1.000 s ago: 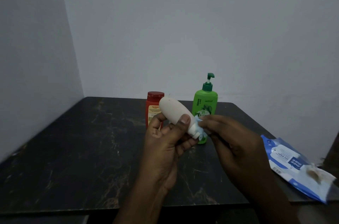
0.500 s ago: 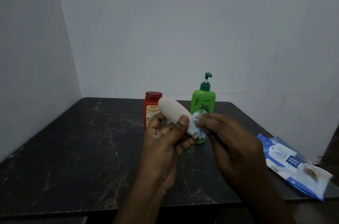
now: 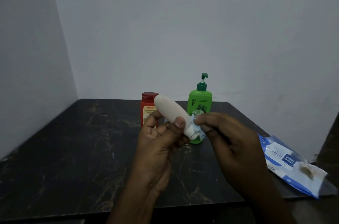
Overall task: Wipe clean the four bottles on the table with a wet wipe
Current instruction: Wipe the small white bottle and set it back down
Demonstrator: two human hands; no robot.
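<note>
My left hand grips a white bottle tilted above the table, rounded base up and to the left, cap end down to the right. My right hand pinches a crumpled pale-blue wet wipe against the bottle's cap end. Behind the hands a red bottle with a red lid and a green pump bottle stand upright on the black marble table. Both are partly hidden by the white bottle and my fingers. A fourth bottle is not visible.
A blue and white wet-wipe pack lies at the table's right edge, partly overhanging, its flap lifted. Grey walls meet in a corner behind the table at the left. The table's front edge runs just under my forearms.
The wipe in my right hand has shifted slightly along the cap end of the white bottle. The left hand's hold on the bottle looks unchanged. The view has drifted a little.
</note>
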